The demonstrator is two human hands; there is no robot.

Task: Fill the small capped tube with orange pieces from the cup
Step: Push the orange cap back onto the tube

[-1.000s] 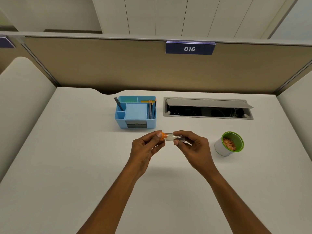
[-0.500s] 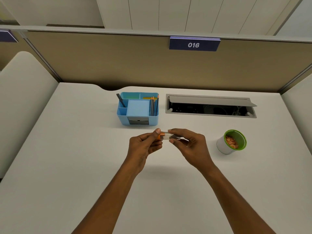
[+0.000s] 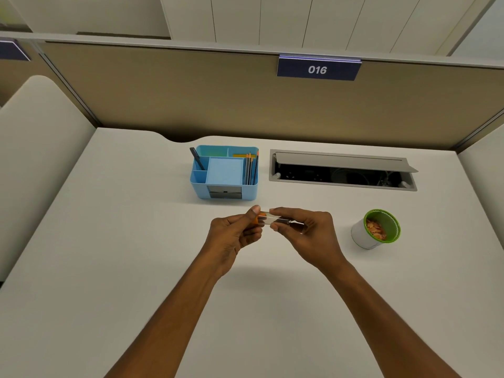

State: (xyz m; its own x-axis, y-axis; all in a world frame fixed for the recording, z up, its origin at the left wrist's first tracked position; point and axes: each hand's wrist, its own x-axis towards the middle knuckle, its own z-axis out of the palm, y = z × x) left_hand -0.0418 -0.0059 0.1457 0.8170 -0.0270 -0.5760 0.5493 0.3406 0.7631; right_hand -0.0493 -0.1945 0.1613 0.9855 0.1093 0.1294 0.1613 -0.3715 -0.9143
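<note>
Our left hand (image 3: 231, 236) pinches the orange cap (image 3: 255, 217); our right hand (image 3: 305, 230) pinches the tube (image 3: 268, 219). It looks light, stiff and slippery, so we'd grip its barrel.

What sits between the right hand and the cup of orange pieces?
Nothing: the head view shows bare white desk between the right hand and the cup.

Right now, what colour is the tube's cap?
Orange cap, seen in the head view.

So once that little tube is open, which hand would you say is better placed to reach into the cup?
Probably the right hand. The cup stands on its side of the desk, while the left hand pinches the tube's orange cap farther away.
</note>
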